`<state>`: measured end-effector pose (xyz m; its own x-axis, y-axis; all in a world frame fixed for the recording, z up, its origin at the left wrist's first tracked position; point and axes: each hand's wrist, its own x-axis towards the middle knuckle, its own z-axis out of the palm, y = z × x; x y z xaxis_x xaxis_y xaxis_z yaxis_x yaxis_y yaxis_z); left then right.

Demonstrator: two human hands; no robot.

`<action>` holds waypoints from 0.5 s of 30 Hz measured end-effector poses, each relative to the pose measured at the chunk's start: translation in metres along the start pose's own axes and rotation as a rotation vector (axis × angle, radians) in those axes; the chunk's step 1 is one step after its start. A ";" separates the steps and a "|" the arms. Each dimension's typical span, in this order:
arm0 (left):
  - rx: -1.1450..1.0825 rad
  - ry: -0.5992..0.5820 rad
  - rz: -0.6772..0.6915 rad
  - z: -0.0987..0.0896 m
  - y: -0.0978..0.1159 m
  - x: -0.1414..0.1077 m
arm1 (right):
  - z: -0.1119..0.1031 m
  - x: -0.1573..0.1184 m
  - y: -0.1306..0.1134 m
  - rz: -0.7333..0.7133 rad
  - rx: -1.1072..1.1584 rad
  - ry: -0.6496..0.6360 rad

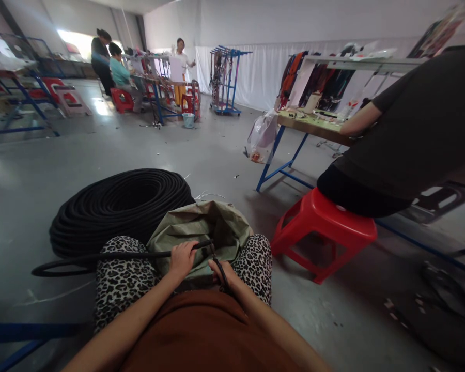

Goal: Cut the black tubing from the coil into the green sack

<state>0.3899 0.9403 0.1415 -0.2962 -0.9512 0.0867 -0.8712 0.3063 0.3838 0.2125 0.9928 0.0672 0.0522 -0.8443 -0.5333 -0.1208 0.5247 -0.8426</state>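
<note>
My left hand (182, 260) is closed round a black cord (147, 255), a short way back from its end, above an open green sack (174, 222) between my knees. The cord runs left across my knee, loops back, and appears to belong to the large black coil (89, 214) on the floor. Dark-handled scissors (219, 268) are in my right hand (225, 274). Their metal blades point up toward the cord's end; whether they touch it is too small to tell. The inside of the sack is in shadow.
A person in dark clothes sits close by on a red stool (327, 219) at a blue-legged workbench (313, 124). A plastic bag (262, 132) hangs from its corner. Farther back are several people, tables, stools and a blue rack (230, 77). Blue bars (27, 333) show at lower left.
</note>
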 end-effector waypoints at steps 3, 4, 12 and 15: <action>-0.001 -0.014 0.011 0.001 0.000 0.000 | 0.000 -0.002 -0.003 0.010 -0.001 0.003; 0.000 -0.019 0.014 0.001 0.000 -0.001 | 0.000 -0.003 -0.005 0.014 -0.004 0.003; 0.028 -0.053 0.044 0.000 -0.001 -0.004 | -0.001 -0.009 -0.010 0.032 -0.007 0.015; 0.053 -0.060 0.066 0.000 -0.002 -0.004 | 0.000 -0.006 -0.006 0.033 -0.013 0.010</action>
<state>0.3922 0.9436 0.1401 -0.3752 -0.9253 0.0545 -0.8681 0.3714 0.3294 0.2127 0.9948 0.0757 0.0383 -0.8277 -0.5599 -0.1350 0.5509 -0.8236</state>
